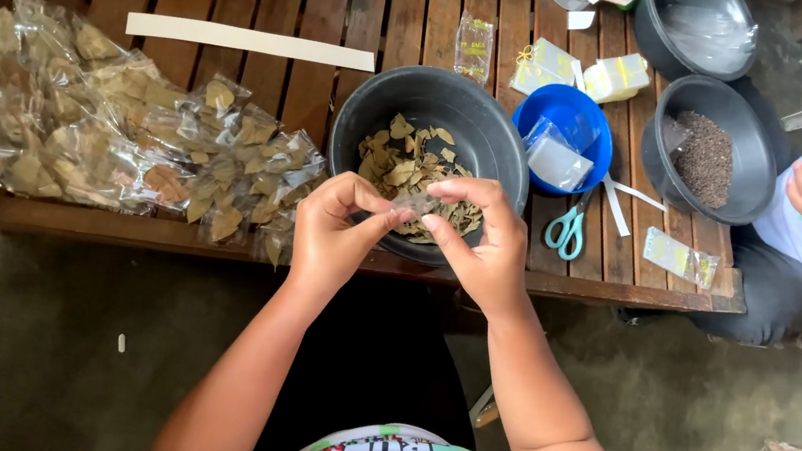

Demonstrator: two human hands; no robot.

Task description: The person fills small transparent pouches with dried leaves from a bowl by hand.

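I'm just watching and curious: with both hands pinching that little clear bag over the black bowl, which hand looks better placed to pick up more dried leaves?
Probably the right hand. It sits directly over the dried leaves in the black bowl, while the left hand is nearer the rim and grips the small clear bag.

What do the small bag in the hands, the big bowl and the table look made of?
Bag: thin clear plastic film, glossy, see-through. Bowl: probably dark moulded plastic, smooth with a dull sheen; metal can't be ruled out. Table: brown wooden slats with visible grain and gaps.
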